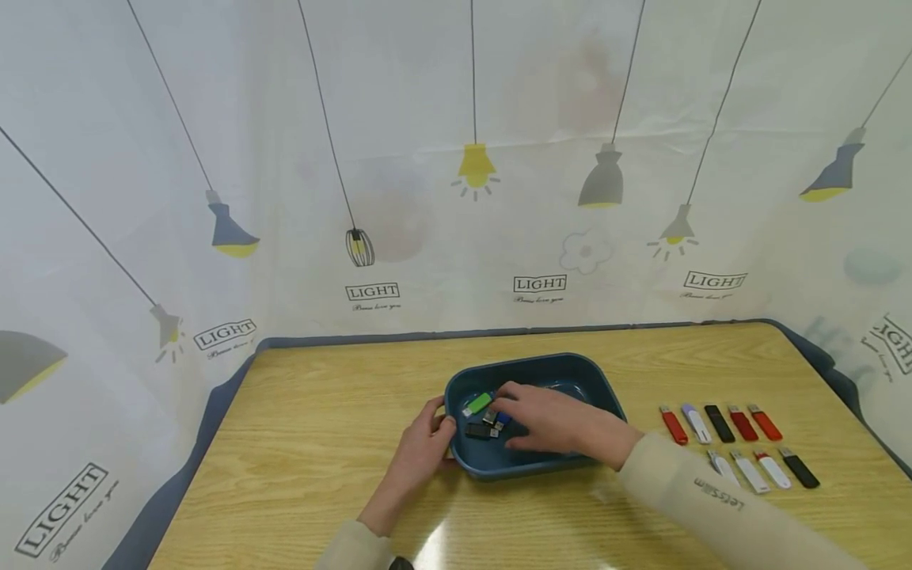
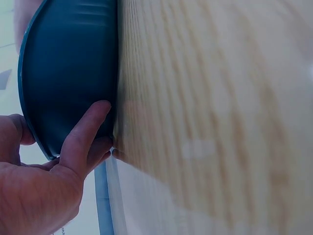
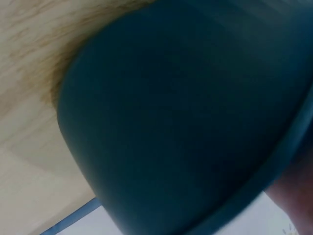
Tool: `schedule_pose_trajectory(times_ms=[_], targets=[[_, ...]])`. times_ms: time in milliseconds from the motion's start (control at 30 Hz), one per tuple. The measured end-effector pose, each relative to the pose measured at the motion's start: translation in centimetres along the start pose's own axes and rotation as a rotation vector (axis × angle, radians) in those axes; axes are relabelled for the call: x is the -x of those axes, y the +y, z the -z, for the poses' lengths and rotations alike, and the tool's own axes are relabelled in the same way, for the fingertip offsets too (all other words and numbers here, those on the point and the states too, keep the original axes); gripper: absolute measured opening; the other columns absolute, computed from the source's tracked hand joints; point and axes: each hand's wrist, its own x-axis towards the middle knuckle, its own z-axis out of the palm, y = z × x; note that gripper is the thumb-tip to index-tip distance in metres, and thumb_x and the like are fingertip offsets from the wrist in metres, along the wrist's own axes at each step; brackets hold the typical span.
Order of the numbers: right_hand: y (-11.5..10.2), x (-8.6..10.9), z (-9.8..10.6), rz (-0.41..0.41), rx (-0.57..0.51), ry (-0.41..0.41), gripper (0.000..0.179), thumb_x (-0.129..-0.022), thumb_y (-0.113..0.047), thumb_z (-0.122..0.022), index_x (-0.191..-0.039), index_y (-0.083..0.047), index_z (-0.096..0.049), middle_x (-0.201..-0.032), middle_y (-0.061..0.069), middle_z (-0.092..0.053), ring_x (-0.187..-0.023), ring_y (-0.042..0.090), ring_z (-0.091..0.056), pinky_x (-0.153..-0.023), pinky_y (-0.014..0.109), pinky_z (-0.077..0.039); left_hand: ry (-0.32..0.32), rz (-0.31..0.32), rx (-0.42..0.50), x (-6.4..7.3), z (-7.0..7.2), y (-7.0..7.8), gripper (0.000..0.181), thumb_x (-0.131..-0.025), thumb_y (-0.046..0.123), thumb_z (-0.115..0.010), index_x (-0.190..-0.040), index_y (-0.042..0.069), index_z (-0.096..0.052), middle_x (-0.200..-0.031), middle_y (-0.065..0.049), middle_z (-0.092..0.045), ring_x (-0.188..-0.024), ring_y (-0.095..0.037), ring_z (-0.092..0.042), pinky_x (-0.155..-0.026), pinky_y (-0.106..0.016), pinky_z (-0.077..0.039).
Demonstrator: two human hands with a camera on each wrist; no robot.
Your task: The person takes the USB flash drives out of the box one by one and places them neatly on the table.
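A dark blue plastic bin (image 1: pixel 537 467) stands on the wooden table. My left hand (image 1: pixel 420 443) grips its left end, thumb at the rim and fingers against the outer wall (image 2: pixel 73 73). Inside, at the left, lie several USB sticks: a green one (image 1: pixel 480 404), a black one (image 1: pixel 478 431), and a blue one (image 1: pixel 503 419) close to my right fingers. My right hand (image 1: pixel 545 416) reaches into the bin over the front right rim, with thumb and fingers spread apart beside the sticks. In the right wrist view the bin's outer wall (image 3: pixel 171 112) hides most of that hand.
Right of the bin, USB sticks lie in two rows on the table (image 1: pixel 321 427). The back row has red (image 1: pixel 673 426), lilac-white (image 1: pixel 696 423) and black (image 1: pixel 720 423) ones among others; the front row has white (image 1: pixel 773 470) and black (image 1: pixel 799 469) ones. A lamp-patterned curtain (image 1: pixel 427 309) encloses the table.
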Motion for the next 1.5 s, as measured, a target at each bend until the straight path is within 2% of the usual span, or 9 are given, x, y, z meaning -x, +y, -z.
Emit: schedule_pose_trajectory(times_ms=[367,700,900,1300,1500], targets=[[0.2,-0.2,-0.7,-0.012,0.057,-0.019,0.044,-0.094,-0.028,-0.078,-0.133,-0.01,-0.065,-0.131,0.008,-0.06,-0.114,0.021,-0.064,-0.094,0.039,-0.058,0.008,0.014,-0.025,0.0,-0.2,0.0,0.05,-0.108,0.019,-0.047,-0.154,0.0,-0.04,-0.141,-0.032,-0.057,-0.116,-0.038,-0.066,-0.073,-0.042,-0.066],[0.3,0.0,-1.0,-0.021,0.117,0.018,0.035,-0.091,-0.028,-0.082,-0.12,-0.012,-0.071,-0.113,0.004,-0.061,-0.098,0.017,-0.063,-0.084,0.036,-0.059,0.006,0.004,-0.003,0.2,-0.1,0.1,0.051,-0.107,0.018,-0.047,-0.154,-0.002,-0.039,-0.141,-0.033,-0.056,-0.113,-0.038,-0.067,-0.072,-0.042,-0.066],[0.2,-0.1,-0.9,-0.023,0.108,0.017,0.042,-0.089,-0.027,-0.084,-0.125,-0.013,-0.069,-0.109,0.002,-0.059,-0.093,0.015,-0.059,-0.078,0.035,-0.057,0.002,-0.007,0.002,0.2,-0.1,0.2,0.051,-0.107,0.018,-0.046,-0.153,-0.002,-0.04,-0.139,-0.032,-0.058,-0.114,-0.039,-0.067,-0.072,-0.042,-0.066],[0.3,-0.7,-1.2,0.016,0.116,0.013,0.034,-0.088,-0.019,-0.084,-0.119,-0.013,-0.071,-0.113,0.003,-0.066,-0.101,0.018,-0.065,-0.087,0.036,-0.059,0.0,0.001,-0.003,-0.1,-0.1,0.0,0.051,-0.107,0.018,-0.046,-0.154,-0.002,-0.039,-0.141,-0.032,-0.057,-0.116,-0.039,-0.065,-0.072,-0.042,-0.066],[0.2,-0.8,-1.2,0.042,0.095,0.015,0.023,-0.088,-0.012,-0.083,-0.11,-0.015,-0.075,-0.108,0.0,-0.067,-0.095,0.015,-0.065,-0.084,0.034,-0.059,-0.002,0.003,-0.002,0.0,-0.1,0.0,0.051,-0.108,0.018,-0.046,-0.154,-0.001,-0.039,-0.142,-0.032,-0.056,-0.117,-0.039,-0.065,-0.073,-0.043,-0.066]])
